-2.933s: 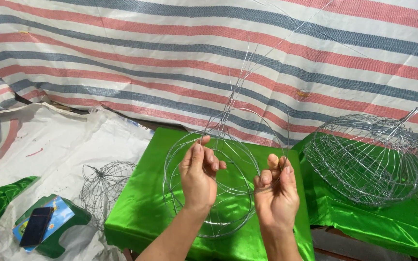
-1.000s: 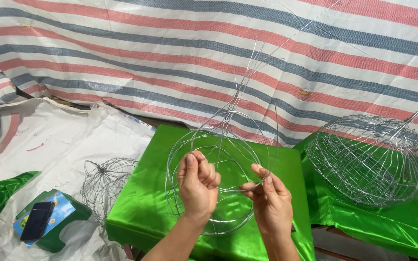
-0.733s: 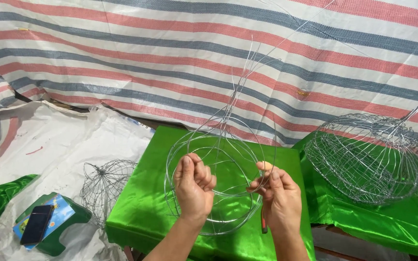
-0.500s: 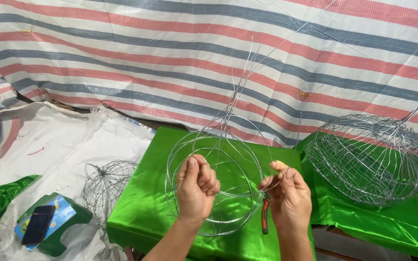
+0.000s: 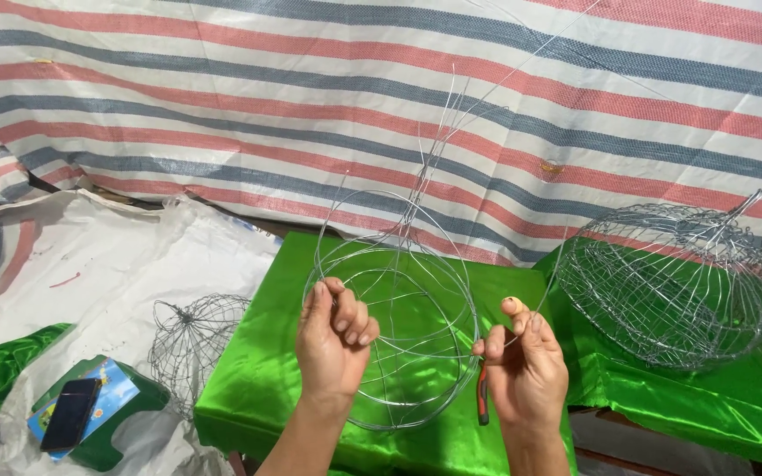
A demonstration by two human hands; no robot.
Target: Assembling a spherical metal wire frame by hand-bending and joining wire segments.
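Observation:
A round frame of thin silver wire with long loose strands rising from its top is held upright over a green satin-covered table. My left hand grips the frame's left rim, fingers curled around the wire. My right hand pinches the right rim between thumb and fingers and also holds red-handled pliers that hang down below the palm.
A finished domed wire cage sits on green cloth at the right. A smaller dark wire cage lies on white sacking at the left. A phone rests on a coloured box. A striped tarp hangs behind.
My hands opened flat earlier, then closed on the frame. The right hand moved out to the right rim, and the pliers now show beneath it. The frame shifted slightly.

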